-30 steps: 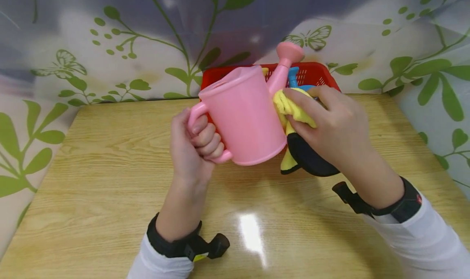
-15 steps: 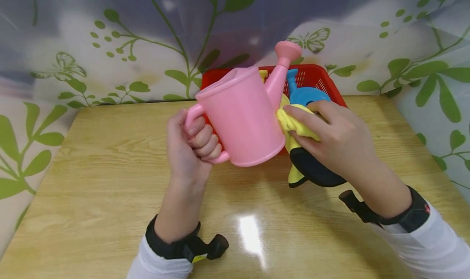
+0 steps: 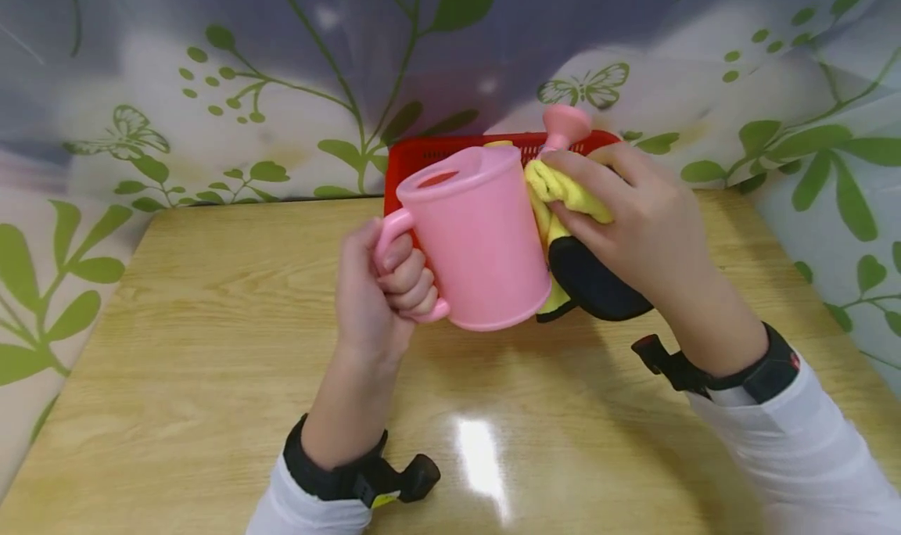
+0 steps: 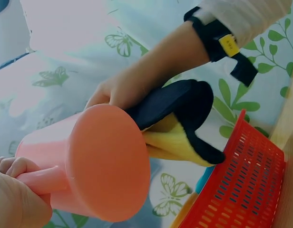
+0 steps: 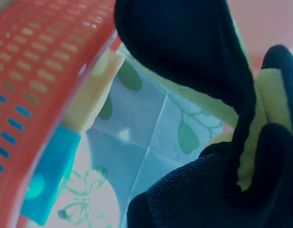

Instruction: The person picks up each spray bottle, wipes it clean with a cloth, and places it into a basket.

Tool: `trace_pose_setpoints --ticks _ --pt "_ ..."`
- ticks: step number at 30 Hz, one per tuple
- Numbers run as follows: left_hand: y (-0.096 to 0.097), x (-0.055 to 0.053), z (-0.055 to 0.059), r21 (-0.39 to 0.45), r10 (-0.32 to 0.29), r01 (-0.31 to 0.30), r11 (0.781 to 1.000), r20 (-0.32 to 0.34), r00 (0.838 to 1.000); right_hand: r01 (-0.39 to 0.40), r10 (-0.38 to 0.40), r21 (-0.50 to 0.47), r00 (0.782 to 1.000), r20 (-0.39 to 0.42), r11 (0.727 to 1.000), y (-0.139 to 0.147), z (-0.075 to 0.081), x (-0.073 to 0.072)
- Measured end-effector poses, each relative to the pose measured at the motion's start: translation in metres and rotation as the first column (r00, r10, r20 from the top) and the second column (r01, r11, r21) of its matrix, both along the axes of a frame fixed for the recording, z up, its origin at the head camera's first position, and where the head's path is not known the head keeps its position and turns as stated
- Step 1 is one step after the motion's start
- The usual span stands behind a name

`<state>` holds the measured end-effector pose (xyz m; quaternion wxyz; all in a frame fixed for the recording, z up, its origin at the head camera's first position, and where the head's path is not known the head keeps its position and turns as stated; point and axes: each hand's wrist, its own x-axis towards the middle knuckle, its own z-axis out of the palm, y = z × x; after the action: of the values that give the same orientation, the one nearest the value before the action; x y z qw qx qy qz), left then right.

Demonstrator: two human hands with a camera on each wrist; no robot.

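A pink watering can point(image 3: 479, 245) is held up in front of the basket in the head view. My left hand point(image 3: 383, 292) grips its handle, fingers curled round it. With my right hand point(image 3: 640, 214) I pinch a bunched yellow and black cloth point(image 3: 598, 285) against the can's side by the spout. The cloth and fingers cover most of the spout; its pink rose point(image 3: 566, 124) shows above. From the left wrist, the can's round base point(image 4: 108, 164) faces the camera, and the cloth point(image 4: 180, 109) hangs beyond it. Dark cloth folds point(image 5: 184, 42) fill much of the right wrist view.
Behind the can, a red perforated basket point(image 3: 415, 156) stands at the table's back edge. The right wrist view shows a blue item point(image 5: 51, 171) and a pale yellow one point(image 5: 92, 95) at the basket's rim. A patterned curtain point(image 3: 246, 128) rises behind the wooden table point(image 3: 232, 347).
My right hand has slid the cloth down along the can, then back up beside the spout. The can has lowered slightly and tipped, so its top opening now shows.
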<state>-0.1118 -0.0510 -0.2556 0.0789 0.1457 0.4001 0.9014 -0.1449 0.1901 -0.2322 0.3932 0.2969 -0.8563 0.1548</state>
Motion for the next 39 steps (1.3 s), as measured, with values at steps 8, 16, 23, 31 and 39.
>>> trace_pose_setpoints --ticks 8,16,23,31,39 --pt "0.001 0.006 0.001 -0.049 0.028 -0.027 0.998 0.004 1.0 0.078 -0.081 -0.055 0.995 -0.064 0.995 0.007 0.007 -0.02" --pt "-0.004 0.01 -0.002 -0.194 0.162 -0.164 0.967 -0.029 0.986 0.221 -0.228 -0.121 0.973 -0.046 0.968 0.018 0.01 -0.016" --pt "-0.008 0.006 0.001 -0.354 0.292 -0.35 0.867 -0.207 0.934 0.265 -0.264 -0.138 0.964 0.027 0.954 0.032 0.016 -0.006" --pt "-0.012 -0.004 0.001 -0.512 0.286 -0.68 0.524 -0.647 0.707 0.208 -0.203 -0.123 0.978 0.051 0.97 0.042 0.013 0.003" --pt "-0.013 -0.017 0.002 -0.244 -0.073 -0.939 0.244 -0.97 0.233 0.144 -0.142 -0.08 0.989 0.028 0.986 0.042 0.016 0.007"
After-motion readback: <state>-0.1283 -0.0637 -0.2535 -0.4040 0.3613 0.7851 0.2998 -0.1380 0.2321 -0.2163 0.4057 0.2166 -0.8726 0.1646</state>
